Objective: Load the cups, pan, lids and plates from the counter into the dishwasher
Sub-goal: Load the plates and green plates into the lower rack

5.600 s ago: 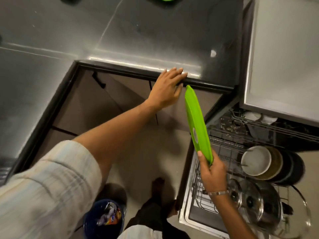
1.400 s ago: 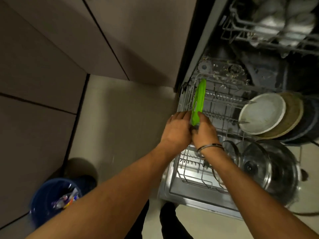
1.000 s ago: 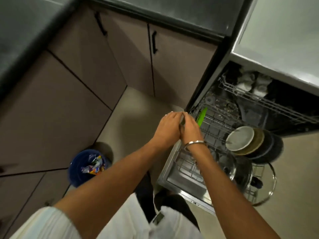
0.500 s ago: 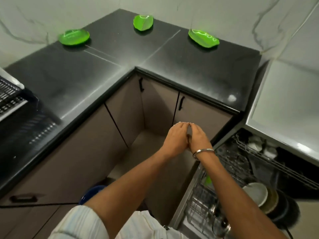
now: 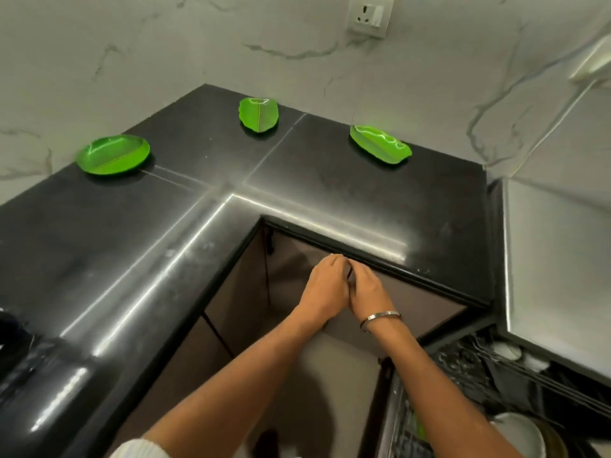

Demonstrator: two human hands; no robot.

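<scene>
Plates: we see three green ones, left plate (image 5: 113, 154), middle plate (image 5: 259, 114), right plate (image 5: 380, 144), well apart along the tabletop (image 5: 297, 180) by the wall. Left hand (image 5: 325, 285) and right hand (image 5: 367, 290) touch, fingers curled, holding nothing we can see.

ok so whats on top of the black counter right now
Three green plates: left, back corner and right. The counter's near-left end runs out of frame, so anything there is unseen.

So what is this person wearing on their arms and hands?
Both forearms are bare. The right wrist carries a plain silver metal bangle. A pale, light-coloured sleeve shows at the left upper arm. No gloves or rings can be seen on the left hand or right hand.
</scene>
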